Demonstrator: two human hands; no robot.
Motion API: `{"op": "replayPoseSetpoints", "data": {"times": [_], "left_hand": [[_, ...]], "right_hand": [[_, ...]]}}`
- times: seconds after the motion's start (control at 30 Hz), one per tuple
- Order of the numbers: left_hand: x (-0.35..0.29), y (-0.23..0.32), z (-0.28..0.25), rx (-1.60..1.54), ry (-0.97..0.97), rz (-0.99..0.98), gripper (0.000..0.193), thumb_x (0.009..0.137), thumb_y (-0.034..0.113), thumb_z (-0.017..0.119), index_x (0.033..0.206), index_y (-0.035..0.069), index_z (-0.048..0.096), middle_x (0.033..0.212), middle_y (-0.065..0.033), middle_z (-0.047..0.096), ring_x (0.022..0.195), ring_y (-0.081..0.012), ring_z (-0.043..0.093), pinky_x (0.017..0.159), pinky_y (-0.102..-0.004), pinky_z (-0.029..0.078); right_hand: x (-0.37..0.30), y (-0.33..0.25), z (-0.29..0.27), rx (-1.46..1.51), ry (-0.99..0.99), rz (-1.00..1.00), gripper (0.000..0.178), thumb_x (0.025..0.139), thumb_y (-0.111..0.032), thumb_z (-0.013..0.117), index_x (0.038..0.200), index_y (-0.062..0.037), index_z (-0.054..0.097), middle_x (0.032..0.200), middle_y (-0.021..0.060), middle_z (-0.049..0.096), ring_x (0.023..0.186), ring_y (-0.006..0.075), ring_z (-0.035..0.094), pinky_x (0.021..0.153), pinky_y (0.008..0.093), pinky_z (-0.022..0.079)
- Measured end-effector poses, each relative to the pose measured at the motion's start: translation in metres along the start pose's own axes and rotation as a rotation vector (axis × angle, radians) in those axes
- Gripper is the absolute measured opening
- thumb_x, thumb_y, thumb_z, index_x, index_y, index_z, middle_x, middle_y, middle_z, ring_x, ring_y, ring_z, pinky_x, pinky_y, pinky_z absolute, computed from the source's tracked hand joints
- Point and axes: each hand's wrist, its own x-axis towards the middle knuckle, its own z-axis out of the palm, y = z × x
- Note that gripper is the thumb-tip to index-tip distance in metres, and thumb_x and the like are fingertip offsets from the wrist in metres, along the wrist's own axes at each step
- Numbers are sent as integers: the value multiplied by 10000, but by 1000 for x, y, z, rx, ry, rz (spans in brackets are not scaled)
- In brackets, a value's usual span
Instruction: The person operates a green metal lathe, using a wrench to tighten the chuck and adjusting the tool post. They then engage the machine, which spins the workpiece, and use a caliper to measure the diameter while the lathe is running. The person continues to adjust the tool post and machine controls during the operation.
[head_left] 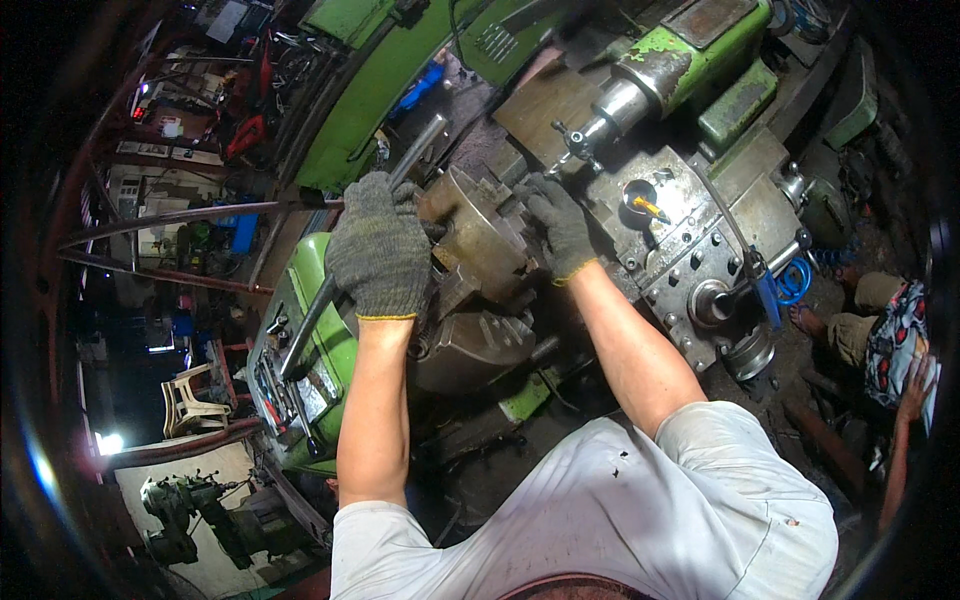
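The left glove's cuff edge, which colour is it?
The cuff edge is yellow, best seen in the head view.

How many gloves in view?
2: grey knitted, yellow-cuffed gloves, one on the left hand around a grey metal bar, one on the right hand beside the brown cylindrical metal part. Shadows may hide others.

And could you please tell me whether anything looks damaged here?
Yes: paint looks chipped on the green metal tailstock at upper right, exposing bare patches, and the pale grey fabric shirt below has small holes.
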Motion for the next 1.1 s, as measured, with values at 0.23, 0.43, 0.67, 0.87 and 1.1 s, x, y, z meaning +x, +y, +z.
{"op": "replayPoseSetpoints", "data": {"times": [0.23,0.43,0.67,0.87,1.1], "left_hand": [[1,-1,0,-44,-41,-18,195,971,252,627,1025,69,670,933,-161,658,798,-377,678,687,-490,530],[-1,-1,-3,-37,-66,-50,215,974,265,626,1055,70,665,933,-165,659,811,-384,680,689,-491,530],[0,-4,1,-61,-39,-14,201,961,256,632,1046,77,664,938,-164,655,803,-387,676,682,-494,527],[-1,1,-6,-12,-88,-66,183,942,246,643,1039,94,668,927,-156,655,801,-379,678,681,-488,527],[-9,-6,1,15,-3,-7,216,905,233,669,1070,95,684,959,-140,671,819,-367,690,691,-487,537]], "right_hand": [[11,8,-3,-12,-21,-94,299,1014,-186,649,1298,-92,644,1008,-20,672,804,76,600,630,236,481],[15,14,-5,112,1,-64,242,1052,-177,619,1291,-144,626,1104,-45,666,853,71,621,656,225,512],[20,16,-15,118,-76,-40,334,1046,-148,614,1379,-157,602,1130,-40,667,884,76,626,696,247,534],[17,14,-3,10,21,-136,313,976,-122,582,1282,-67,620,1077,21,654,848,97,612,691,268,522],[19,17,-12,66,-94,-40,285,1035,-155,617,1319,-167,604,1118,-53,653,845,69,605,673,207,495]]}}
